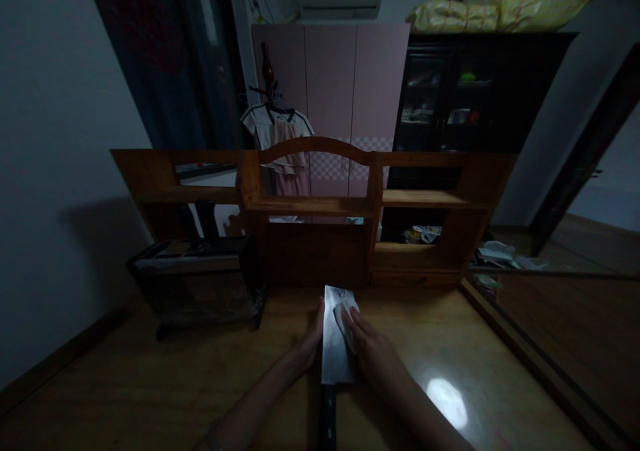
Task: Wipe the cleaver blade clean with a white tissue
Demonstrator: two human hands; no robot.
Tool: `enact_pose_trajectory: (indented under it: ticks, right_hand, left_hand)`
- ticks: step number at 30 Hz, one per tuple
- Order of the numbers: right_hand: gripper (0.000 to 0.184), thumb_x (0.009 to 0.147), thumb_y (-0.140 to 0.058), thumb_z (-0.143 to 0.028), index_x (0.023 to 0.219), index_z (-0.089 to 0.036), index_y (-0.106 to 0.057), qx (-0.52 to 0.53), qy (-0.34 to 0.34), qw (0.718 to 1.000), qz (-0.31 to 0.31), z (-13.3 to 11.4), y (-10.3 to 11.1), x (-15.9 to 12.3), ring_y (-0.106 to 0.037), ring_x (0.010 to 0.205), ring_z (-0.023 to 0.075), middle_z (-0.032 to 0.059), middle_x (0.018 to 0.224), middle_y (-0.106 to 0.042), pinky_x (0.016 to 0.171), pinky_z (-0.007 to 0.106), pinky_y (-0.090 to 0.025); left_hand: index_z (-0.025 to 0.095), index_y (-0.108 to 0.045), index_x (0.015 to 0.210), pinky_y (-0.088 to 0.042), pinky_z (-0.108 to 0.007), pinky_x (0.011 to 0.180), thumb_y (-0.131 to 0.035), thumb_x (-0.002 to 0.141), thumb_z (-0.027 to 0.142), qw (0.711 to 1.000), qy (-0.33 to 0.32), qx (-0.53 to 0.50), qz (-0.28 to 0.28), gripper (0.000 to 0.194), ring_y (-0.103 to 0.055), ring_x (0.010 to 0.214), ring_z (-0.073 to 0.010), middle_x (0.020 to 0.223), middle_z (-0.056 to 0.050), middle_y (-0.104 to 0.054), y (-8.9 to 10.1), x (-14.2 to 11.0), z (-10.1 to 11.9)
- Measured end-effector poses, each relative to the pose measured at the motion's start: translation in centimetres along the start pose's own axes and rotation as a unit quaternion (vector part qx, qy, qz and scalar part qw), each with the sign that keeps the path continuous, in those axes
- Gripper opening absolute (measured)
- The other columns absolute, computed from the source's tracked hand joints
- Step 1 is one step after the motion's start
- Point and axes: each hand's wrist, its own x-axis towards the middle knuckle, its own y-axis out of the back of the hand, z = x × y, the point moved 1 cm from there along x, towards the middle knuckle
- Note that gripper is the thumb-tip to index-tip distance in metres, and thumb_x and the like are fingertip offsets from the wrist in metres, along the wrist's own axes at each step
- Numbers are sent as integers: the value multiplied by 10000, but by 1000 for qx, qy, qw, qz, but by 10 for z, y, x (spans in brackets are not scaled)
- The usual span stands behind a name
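A cleaver with a broad steel blade (pixel 334 344) and a dark handle (pixel 327 418) lies flat on the wooden desk (pixel 200 384), blade pointing away from me. My left hand (pixel 314 338) rests against the blade's left edge, fingers closed along it. My right hand (pixel 373 351) lies on top of the blade with its fingers pressing a small white cloth or tissue (pixel 345 319) onto the steel.
A wooden shelf unit (pixel 315 204) stands at the back of the desk. A dark box-like object (pixel 200 278) sits at the left. Behind are a pink wardrobe (pixel 350 84), hanging clothes (pixel 283 138) and a dark cabinet (pixel 470 98). The room is dim.
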Motion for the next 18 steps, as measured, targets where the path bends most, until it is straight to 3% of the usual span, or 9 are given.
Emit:
enact_pose_trajectory:
  ticks: [3,5,7,9,12,15,18]
  right_hand:
    - [693,874,-354,5,1510,-252,-259,13,-26,999,36,8,-3,-2,-459,1324,249,132,1498,-397,1041,385,-452]
    - [680,884,-356,-11,1516,-231,-240,19,-41,998,50,12,-1,-3,-606,1175,249,153,1382,-542,938,360,-528]
    - [686,875,-363,-15,1519,-214,-231,15,-56,996,68,14,3,-3,-666,1070,255,160,1297,-611,876,373,-560]
    - [715,846,-375,2,1514,-220,-247,5,-46,994,102,12,8,-3,-606,1172,272,161,1374,-547,933,421,-533]
    - [741,819,-374,34,1499,-251,-288,9,20,992,126,1,14,-3,-404,1365,251,108,1504,-396,1070,470,-424]
    - [708,844,-370,11,1493,-262,-301,27,93,994,56,-17,17,-3,-339,1402,211,65,1511,-389,1126,464,-355]
    - [791,781,-431,-10,1510,-256,-251,33,130,991,-19,-30,19,-3,-237,1443,207,40,1554,-300,1172,471,-259]
  left_hand:
    - [82,-601,1252,-445,-378,993,-343,855,749,1000,-26,2,-3,818,-630,1098,-295,1128,-174,-691,-4,-3,3]
    - [93,-605,1251,-437,-362,1004,-352,865,732,999,-34,10,11,789,-620,1117,-283,1138,-157,-690,-7,-6,5]
    - [106,-601,1259,-440,-356,1001,-358,874,718,999,-35,19,22,763,-621,1117,-275,1138,-146,-693,-10,-8,7]
    - [111,-595,1266,-443,-356,997,-357,876,716,999,-35,18,25,758,-624,1114,-269,1134,-145,-695,-11,-9,7]
    - [94,-596,1251,-450,-369,989,-347,864,737,999,-21,13,29,791,-635,1094,-274,1125,-163,-694,-6,-7,4]
    - [51,-625,1171,-466,-369,962,-350,848,758,999,-6,12,42,824,-664,1025,-278,1053,-188,-709,2,-3,-1]
    - [37,-639,1117,-485,-373,928,-340,830,783,999,4,7,42,853,-680,977,-282,986,-198,-717,7,1,-4]
